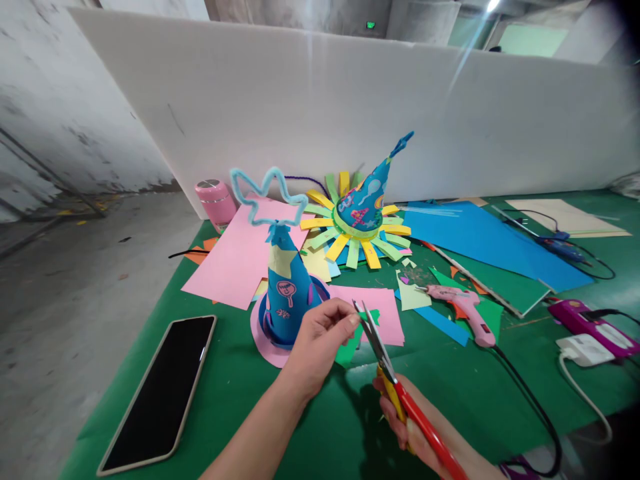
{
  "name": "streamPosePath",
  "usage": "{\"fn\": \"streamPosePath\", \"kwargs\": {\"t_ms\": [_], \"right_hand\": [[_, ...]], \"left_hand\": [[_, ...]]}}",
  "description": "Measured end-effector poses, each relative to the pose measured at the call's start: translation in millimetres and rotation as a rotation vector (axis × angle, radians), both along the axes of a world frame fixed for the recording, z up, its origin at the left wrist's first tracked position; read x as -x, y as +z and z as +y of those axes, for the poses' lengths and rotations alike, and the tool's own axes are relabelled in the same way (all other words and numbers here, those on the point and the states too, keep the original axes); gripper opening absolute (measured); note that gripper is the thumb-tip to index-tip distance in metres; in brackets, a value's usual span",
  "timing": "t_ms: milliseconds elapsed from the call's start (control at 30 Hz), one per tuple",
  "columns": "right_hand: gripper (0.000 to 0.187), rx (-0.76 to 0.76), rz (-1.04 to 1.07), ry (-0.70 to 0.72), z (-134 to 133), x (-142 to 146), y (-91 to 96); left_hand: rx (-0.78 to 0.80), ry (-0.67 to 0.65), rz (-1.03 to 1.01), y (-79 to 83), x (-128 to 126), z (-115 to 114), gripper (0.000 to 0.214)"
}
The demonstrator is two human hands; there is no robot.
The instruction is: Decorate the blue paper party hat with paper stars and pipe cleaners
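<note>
Two hands: left hand [320, 340] pinches green paper [350, 351] between scissors [376, 340] gripped by right hand [407, 423].

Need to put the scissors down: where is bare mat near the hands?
Bare mat lies between the phone and the forearm of the left hand, which pinches a green scrap; a smaller patch between the scissors in the right hand and the glue gun cable. Crowded behind the hands: cone hat, pink paper, scraps.
</note>
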State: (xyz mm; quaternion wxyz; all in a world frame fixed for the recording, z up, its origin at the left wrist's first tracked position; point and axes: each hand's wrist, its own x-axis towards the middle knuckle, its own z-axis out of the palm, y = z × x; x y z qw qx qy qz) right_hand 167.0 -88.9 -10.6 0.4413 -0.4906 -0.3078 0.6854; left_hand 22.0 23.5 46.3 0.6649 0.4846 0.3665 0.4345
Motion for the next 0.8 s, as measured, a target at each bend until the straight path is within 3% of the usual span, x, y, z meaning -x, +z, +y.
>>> {"fn": "streamPosePath", "kwargs": {"t_ms": [133,233,333,500,667,800], "right_hand": [[0.044,-0.018,-0.02,-0.106,-3.0,-0.3,18.1],[0.042,-0.077,-0.083,-0.251,5.2,-0.1,36.7],[0.038,-0.14,-0.119,-0.286,17.9,2.1,49.4],[0.035,-0.157,-0.201,-0.289,29.8,9.7,49.0],[0.031,-0.163,-0.119,-0.332,34.0,16.9,44.1],[0.035,-0.185,-0.194,-0.398,35.0,16.8,41.1]], "left_hand": [[0.05,0.064,-0.086,1.6,6.2,0.4,0.013],[0.071,-0.053,-0.051,-1.3,5.9,-6.5,0.014],[0.071,-0.186,-0.01,-4.1,0.9,-16.1,0.014],[0.05,-0.27,0.044,-2.7,-4.4,-24.1,0.015],[0.146,-0.193,0.056,-4.7,-5.4,-25.7,0.019],[0.177,-0.131,0.022,-8.3,-7.0,-28.0,0.019]]}}
